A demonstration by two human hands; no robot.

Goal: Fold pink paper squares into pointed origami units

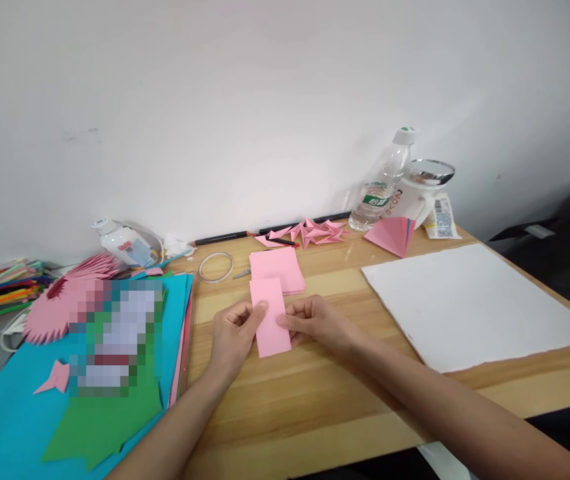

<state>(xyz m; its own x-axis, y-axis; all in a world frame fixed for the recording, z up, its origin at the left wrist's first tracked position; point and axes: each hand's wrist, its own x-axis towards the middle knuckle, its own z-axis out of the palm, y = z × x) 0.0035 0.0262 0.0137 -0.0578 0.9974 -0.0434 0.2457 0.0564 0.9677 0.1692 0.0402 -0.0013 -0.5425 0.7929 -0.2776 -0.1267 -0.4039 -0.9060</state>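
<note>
A narrow pink paper rectangle (271,330) is held upright over the wooden table, between my two hands. My left hand (235,330) pinches its left edge, thumb lying on the front face. At the right edge my right hand (315,320) grips the same paper between thumb and curled fingers. Just behind it lies a stack of pink paper squares (279,263), partly covered by the held piece. Several pointed pink folded pieces (309,233) are heaped near the wall. Small scissors (242,273) show beside the stack, partly hidden.
On the left, blue paper sheets (9,407) carry green paper (115,427) and a pink folded ring (39,320). A tape roll (216,267) and white bottle (127,245) sit behind. At right are a white board (479,307), water bottle (382,180) and mug (419,197).
</note>
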